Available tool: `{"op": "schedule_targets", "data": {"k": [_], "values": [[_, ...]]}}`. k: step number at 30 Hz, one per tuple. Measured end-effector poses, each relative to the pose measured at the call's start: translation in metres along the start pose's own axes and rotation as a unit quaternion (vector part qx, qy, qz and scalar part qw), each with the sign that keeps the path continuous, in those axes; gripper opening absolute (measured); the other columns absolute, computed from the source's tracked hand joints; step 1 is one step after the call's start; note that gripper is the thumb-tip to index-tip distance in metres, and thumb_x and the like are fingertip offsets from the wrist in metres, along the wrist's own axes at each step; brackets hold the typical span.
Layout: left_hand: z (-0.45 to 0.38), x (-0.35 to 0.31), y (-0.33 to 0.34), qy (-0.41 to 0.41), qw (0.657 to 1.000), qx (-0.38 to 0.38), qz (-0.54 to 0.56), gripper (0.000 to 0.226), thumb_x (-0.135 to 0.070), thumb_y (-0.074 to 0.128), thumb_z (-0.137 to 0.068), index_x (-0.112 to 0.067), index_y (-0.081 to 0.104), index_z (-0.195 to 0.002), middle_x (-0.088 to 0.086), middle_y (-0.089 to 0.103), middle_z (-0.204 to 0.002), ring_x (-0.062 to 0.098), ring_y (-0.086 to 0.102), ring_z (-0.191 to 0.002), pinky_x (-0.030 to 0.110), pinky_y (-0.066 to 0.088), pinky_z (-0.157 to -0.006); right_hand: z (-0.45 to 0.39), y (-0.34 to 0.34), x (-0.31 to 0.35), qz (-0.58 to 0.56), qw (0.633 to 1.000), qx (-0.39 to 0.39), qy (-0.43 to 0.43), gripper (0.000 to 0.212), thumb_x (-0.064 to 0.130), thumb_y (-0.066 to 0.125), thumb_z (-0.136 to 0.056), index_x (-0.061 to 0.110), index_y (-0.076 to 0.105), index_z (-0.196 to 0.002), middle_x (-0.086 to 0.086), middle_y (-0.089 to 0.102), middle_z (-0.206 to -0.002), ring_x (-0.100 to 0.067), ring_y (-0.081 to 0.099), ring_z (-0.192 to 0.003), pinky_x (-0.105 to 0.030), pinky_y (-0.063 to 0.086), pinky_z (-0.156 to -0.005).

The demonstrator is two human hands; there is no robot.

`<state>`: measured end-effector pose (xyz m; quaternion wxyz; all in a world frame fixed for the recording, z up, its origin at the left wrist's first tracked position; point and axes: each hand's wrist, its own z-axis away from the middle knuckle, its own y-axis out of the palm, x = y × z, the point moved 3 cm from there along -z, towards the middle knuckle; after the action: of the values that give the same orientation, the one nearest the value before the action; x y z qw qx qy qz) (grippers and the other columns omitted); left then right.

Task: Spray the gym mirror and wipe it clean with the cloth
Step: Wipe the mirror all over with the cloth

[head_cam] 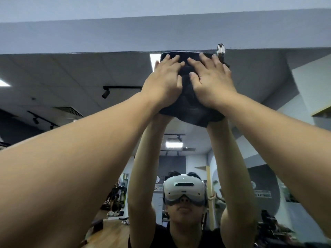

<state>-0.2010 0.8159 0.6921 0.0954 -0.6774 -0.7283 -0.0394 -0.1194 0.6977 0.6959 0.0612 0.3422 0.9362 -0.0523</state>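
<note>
A dark cloth (189, 102) is pressed flat against the top edge of the gym mirror (71, 77) by the left hand (162, 83) and right hand (209, 81), fingers spread. Wiping appears underway; no spray bottle is seen.

Two hands are raised, the left hand (162, 83) and the right hand (211, 83), and both lie flat on one dark cloth (189, 108). There is one mirror (71, 77), with one shiny metal clip (221, 49) at its top edge. In the reflection there is one person wearing one white headset (183, 191). Also reflected are three bright ceiling light panels, four black track spotlights, one ceiling vent grille (69, 110), and one round wall clock (157, 179), partly hidden.
</note>
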Motion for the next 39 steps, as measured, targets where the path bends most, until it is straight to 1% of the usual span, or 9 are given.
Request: {"op": "schedule_targets", "data": {"k": [7, 10, 15, 18, 23, 27, 32, 36, 39], "values": [[0.045, 0.002, 0.0, -0.009, 0.999, -0.007, 0.05, 0.057, -0.008, 0.039, -0.097, -0.013, 0.042, -0.154, 0.005, 0.025, -0.168, 0.019, 0.01, -0.158, 0.036, -0.001, -0.128, 0.039, 0.004, 0.012, -0.008, 1.0, 0.014, -0.005, 0.053, 0.042, 0.027, -0.105, 0.039, 0.021, -0.157, 0.002, 0.009, -0.169, -0.023, 0.0, -0.155, -0.049, 0.001, -0.124], [0.068, 0.001, 0.0, -0.008, 0.998, 0.003, 0.057, 0.064, -0.015, 0.033, -0.091, -0.013, 0.041, -0.154, 0.003, 0.025, -0.168, 0.019, 0.009, -0.158, 0.037, -0.002, -0.128, 0.06, 0.007, 0.018, -0.013, 1.0, 0.017, -0.01, 0.053, 0.042, 0.026, -0.105, 0.04, 0.02, -0.158, 0.003, 0.007, -0.169, -0.022, -0.002, -0.155, -0.049, 0.0, -0.125], [0.109, -0.005, -0.003, -0.019, 0.998, 0.009, 0.058, 0.07, -0.02, 0.03, -0.086, -0.014, 0.042, -0.154, 0.001, 0.025, -0.168, 0.017, 0.01, -0.158, 0.042, 0.007, -0.129, 0.098, 0.01, 0.028, -0.013, 1.0, 0.023, -0.012, 0.053, 0.041, 0.026, -0.105, 0.039, 0.02, -0.158, 0.004, 0.006, -0.169, -0.022, -0.004, -0.155, -0.047, -0.002, -0.123], [0.135, -0.008, -0.002, -0.014, 0.999, 0.005, 0.051, 0.069, -0.017, 0.032, -0.085, -0.012, 0.043, -0.154, 0.004, 0.028, -0.167, 0.021, 0.012, -0.158, 0.046, 0.009, -0.129, 0.124, 0.012, 0.036, -0.011, 1.0, 0.021, -0.015, 0.056, 0.043, 0.024, -0.102, 0.039, 0.021, -0.158, 0.003, 0.007, -0.169, -0.023, -0.002, -0.155, -0.047, -0.001, -0.123], [0.182, -0.009, 0.0, 0.007, 0.999, -0.009, 0.045, 0.071, -0.018, 0.031, -0.082, -0.008, 0.047, -0.151, 0.008, 0.034, -0.164, 0.026, 0.019, -0.156, 0.055, 0.022, -0.124, 0.175, 0.015, 0.049, -0.011, 1.0, 0.022, -0.008, 0.057, 0.043, 0.026, -0.101, 0.037, 0.022, -0.158, 0.003, 0.008, -0.169, -0.024, -0.002, -0.155, -0.046, -0.002, -0.123], [0.229, -0.012, 0.001, 0.018, 0.999, -0.006, 0.047, 0.073, -0.014, 0.034, -0.079, -0.006, 0.048, -0.15, 0.011, 0.035, -0.163, 0.03, 0.02, -0.156, 0.057, 0.022, -0.123, 0.223, 0.019, 0.063, -0.017, 1.0, 0.013, -0.005, 0.059, 0.043, 0.029, -0.1, 0.033, 0.025, -0.158, 0.0, 0.011, -0.168, -0.027, 0.002, -0.155, -0.05, 0.001, -0.123], [0.293, -0.02, -0.001, 0.031, 0.998, 0.024, 0.04, 0.071, -0.006, 0.043, -0.079, -0.002, 0.047, -0.149, 0.017, 0.035, -0.162, 0.038, 0.021, -0.155, 0.06, 0.025, -0.121, 0.289, 0.022, 0.084, -0.009, 0.999, 0.038, 0.014, 0.059, 0.042, 0.032, -0.101, 0.032, 0.022, -0.159, -0.003, 0.009, -0.169, -0.03, 0.002, -0.155, -0.053, 0.004, -0.124], [0.349, -0.023, -0.005, 0.048, 0.998, 0.033, 0.037, 0.069, 0.001, 0.05, -0.079, 0.003, 0.047, -0.147, 0.024, 0.037, -0.159, 0.045, 0.024, -0.152, 0.064, 0.027, -0.118, 0.345, 0.024, 0.102, -0.003, 0.999, 0.05, 0.02, 0.059, 0.04, 0.036, -0.102, 0.03, 0.025, -0.159, -0.007, 0.014, -0.168, -0.034, 0.007, -0.155, -0.054, 0.008, -0.123], [0.395, -0.026, -0.005, 0.038, 0.997, 0.05, 0.039, 0.063, -0.004, 0.047, -0.085, 0.005, 0.046, -0.148, 0.026, 0.036, -0.159, 0.047, 0.023, -0.152, 0.066, 0.025, -0.118, 0.388, 0.026, 0.115, -0.01, 0.998, 0.056, 0.023, 0.058, 0.038, 0.04, -0.101, 0.028, 0.03, -0.157, -0.009, 0.019, -0.166, -0.037, 0.012, -0.154, -0.057, 0.013, -0.122]]}}
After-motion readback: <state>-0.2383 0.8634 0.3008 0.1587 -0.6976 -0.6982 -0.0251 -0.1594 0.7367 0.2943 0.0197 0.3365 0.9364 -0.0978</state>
